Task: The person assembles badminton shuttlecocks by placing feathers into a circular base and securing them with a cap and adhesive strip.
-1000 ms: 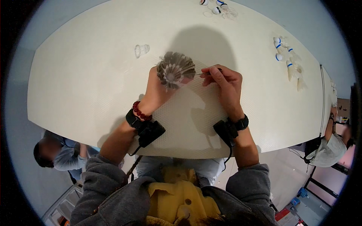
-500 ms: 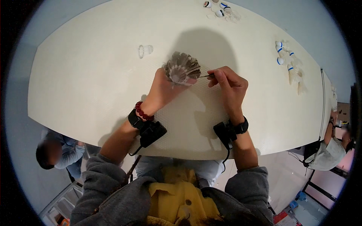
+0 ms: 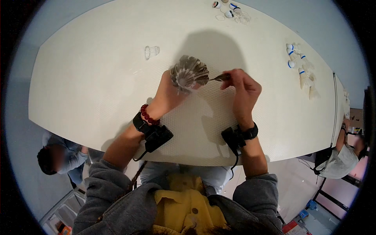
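My left hand (image 3: 164,94) is closed around a shuttlecock (image 3: 189,72) of grey-brown feathers, its open, flared end facing up. The fingers and the lower part of the shuttlecock are largely hidden behind the feathers. Just to the right, my right hand (image 3: 243,87) pinches a single dark feather (image 3: 221,77) between thumb and fingertips. The feather's thin end points left, close to the shuttlecock's rim. Beyond my left hand, a small clear plastic cup-shaped piece (image 3: 152,51) lies on its side.
The pale table (image 3: 90,86) spreads under both hands. White shuttlecocks (image 3: 302,72) with blue bands lie at the right, and more shuttlecock pieces (image 3: 231,11) at the far edge. One person (image 3: 62,158) is at lower left, another (image 3: 340,158) at right.
My right hand has moved slightly right, and more of the dark feather in its fingers now shows. My left hand and the shuttlecock have barely moved.
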Available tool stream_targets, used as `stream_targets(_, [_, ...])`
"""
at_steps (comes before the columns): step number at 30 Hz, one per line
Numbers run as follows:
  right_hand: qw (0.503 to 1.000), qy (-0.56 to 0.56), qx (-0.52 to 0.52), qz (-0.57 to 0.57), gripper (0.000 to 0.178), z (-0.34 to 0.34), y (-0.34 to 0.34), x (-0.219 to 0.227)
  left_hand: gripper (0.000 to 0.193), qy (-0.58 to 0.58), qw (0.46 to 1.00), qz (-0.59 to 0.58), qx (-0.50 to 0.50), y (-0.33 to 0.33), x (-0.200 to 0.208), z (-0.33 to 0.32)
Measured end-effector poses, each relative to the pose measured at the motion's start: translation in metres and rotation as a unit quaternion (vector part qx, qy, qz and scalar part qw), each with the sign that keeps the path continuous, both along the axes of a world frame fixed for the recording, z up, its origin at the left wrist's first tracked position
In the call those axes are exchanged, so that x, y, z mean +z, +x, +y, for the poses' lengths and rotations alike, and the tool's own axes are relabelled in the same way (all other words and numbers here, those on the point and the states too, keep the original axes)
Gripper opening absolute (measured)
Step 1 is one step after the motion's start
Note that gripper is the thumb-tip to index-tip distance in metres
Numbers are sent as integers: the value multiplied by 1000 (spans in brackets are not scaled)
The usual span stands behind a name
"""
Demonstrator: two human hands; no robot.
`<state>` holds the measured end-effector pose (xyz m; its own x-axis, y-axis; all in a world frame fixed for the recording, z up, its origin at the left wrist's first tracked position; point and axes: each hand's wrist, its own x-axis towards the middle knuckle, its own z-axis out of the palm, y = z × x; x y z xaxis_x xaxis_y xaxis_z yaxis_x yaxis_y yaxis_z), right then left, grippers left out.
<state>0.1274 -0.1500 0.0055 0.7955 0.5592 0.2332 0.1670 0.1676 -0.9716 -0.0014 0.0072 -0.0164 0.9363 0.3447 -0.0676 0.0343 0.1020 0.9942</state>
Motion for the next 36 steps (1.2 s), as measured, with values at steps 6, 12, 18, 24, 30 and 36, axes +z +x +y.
stream_targets(6, [987, 60, 14, 146, 17, 1, 7, 9, 28, -2, 990, -101, 100, 3, -1, -2])
stream_targets(12, [978, -100, 151, 102, 16, 5, -5, 8, 23, -89, 986, -113, 82, 2, 1, -3])
stream_targets(18, [987, -116, 89, 67, 8, 5, -8, 5, 21, 183, 982, -34, 34, 2, 22, -6])
stream_targets(24, [991, -102, 83, 30, 6, 4, -6, 1, 36, 229, 973, -23, -12, -1, 20, 1])
stream_targets(30, [991, -94, 87, 34, 7, -4, -1, 13, 24, -84, 970, -209, 95, -5, 22, -19])
stream_targets(36, [994, -39, 65, 74, 7, -8, 5, 17, 24, -66, 991, -94, 69, -3, 22, -7])
